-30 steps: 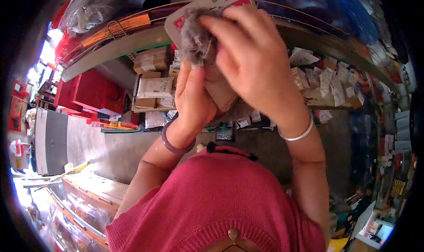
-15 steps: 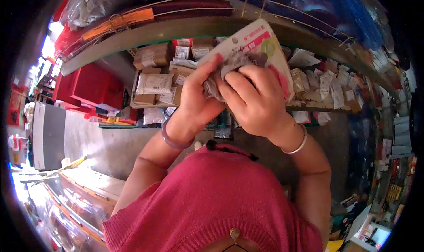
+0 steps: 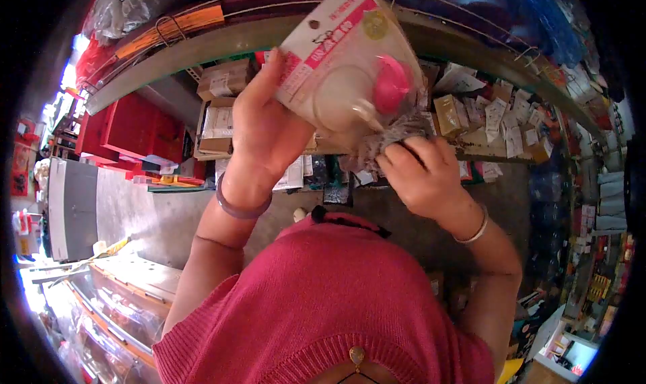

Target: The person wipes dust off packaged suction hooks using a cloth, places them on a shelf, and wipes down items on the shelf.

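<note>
**Package (image 3: pixel 346 64) in one hand, rag (image 3: pixel 390 140) in the other, shelf right behind**

So, closest to the camera is the wearer's pink knit top (image 3: pixel 323 283), well below the package. Left hand (image 3: pixel 259 135) has the package by its left edge, thumb pressed on the front. The rest of those fingers go behind it, so can't tell how they sit. Right hand (image 3: pixel 424 175) is below and right of the package, fingers clenched into the grey fuzzy rag. The rag is right by the package's lower edge; can't tell if they touch.

The package is tilted, printed side toward the camera, pink thing (image 3: pixel 392 83) showing inside. It's up in front of the shelf (image 3: pixel 481 150), hiding the middle. Parcels crowd in on both sides of it: boxes (image 3: pixel 225 78) to the left, a heap of labelled packets (image 3: pixel 511 131) to the right.

Main obstacle is the long rail (image 3: pixel 195 54) crossing behind the package, with the package's upper part overlapping it and the thin wires (image 3: pixel 464 14) above. Shelf front edge runs behind and below the package. Elbow room is lower down, where concrete floor (image 3: pixel 155 205) shows on either side of the wearer.

Further off left of the package: red bins (image 3: pixel 138 128), then a grey cabinet (image 3: pixel 74 209). Blue plastic (image 3: pixel 552 20) is up and to the right.
</note>
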Available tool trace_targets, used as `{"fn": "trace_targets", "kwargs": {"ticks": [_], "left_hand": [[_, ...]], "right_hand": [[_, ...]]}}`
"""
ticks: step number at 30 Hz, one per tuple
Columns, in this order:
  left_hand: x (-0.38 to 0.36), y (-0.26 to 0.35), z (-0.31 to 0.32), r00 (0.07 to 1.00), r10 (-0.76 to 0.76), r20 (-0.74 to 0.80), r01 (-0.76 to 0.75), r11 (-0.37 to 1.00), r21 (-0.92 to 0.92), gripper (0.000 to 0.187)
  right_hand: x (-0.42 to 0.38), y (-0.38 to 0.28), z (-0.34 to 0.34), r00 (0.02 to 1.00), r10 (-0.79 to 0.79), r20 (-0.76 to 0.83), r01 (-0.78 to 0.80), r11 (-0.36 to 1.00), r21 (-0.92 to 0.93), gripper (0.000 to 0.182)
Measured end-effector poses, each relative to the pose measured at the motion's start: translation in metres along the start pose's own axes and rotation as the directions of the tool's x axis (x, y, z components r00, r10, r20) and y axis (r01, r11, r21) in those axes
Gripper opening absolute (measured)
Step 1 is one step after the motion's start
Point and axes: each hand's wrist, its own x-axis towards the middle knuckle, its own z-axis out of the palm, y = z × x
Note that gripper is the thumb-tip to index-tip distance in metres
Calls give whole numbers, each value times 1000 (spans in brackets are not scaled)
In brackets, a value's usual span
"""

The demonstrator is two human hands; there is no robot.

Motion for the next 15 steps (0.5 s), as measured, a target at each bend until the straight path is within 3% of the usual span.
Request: {"fn": "trace_targets", "kwargs": {"ticks": [2,5,7,8,10,11,12,13,15], "left_hand": [[-1,9,-2,999,17,44,-15,999,-35,43],[-7,21,-6,998,23,66,-24,1000,11,43],[-6,22,-7,999,30,26,-32,997,71,43],[-5,17,0,995,67,-75,-54,985,162,42],[-3,5,3,993,29,-116,5,959,283,40],[-2,0,3,991,12,-132,34,939,341,39],[-4,-6,-3,998,-49,-45,62,934,352,36],[-7,-9,3,995,-93,25,66,849,524,36],[-7,-7,15,999,-35,26,16,858,514,35]], "right_hand": [[-18,12,7,995,85,57,-85,996,-2,15],[-46,48,15,924,374,82,-378,925,40,18],[-32,51,-9,821,570,-26,-549,802,236,24],[-22,52,-25,744,665,-60,-612,715,337,28],[15,43,-46,841,476,-256,-389,862,326,36],[29,38,-43,929,327,-173,-253,903,347,39],[43,36,-38,982,163,-92,-117,918,378,42],[53,35,-25,994,81,-73,-53,945,322,44],[59,41,-14,970,127,-207,-51,940,337,44]]}}
